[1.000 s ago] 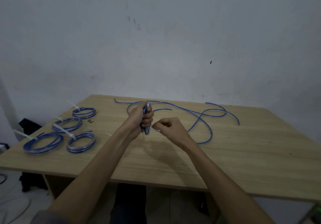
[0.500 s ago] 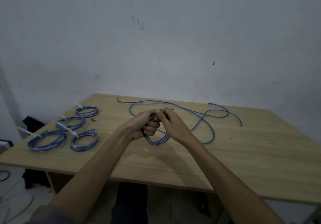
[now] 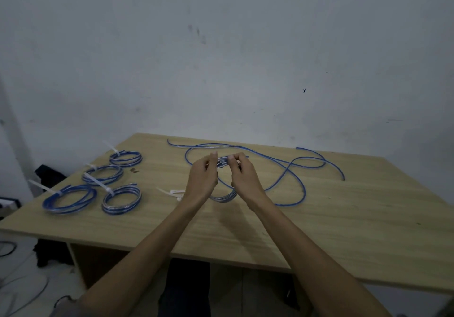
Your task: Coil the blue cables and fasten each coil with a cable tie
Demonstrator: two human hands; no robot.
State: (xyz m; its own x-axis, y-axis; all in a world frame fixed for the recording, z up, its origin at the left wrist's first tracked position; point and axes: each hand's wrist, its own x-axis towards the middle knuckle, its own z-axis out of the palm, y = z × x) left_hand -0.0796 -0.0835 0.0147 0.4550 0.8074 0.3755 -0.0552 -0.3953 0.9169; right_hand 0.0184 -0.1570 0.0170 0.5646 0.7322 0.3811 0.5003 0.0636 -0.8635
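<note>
Behind the wooden desk point(image 3: 344, 230) stands a plain grey wall point(image 3: 245, 58); no writing can be read anywhere. At frame centre the left hand point(image 3: 202, 181) and the right hand point(image 3: 243, 176) both pinch the top of one blue cable coil point(image 3: 224, 197). Four tied coils point(image 3: 98, 184) lie at the left, loose cable point(image 3: 294, 166) at the right.

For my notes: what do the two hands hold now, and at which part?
Both the left hand and right hand pinch one blue cable coil at its top.
</note>
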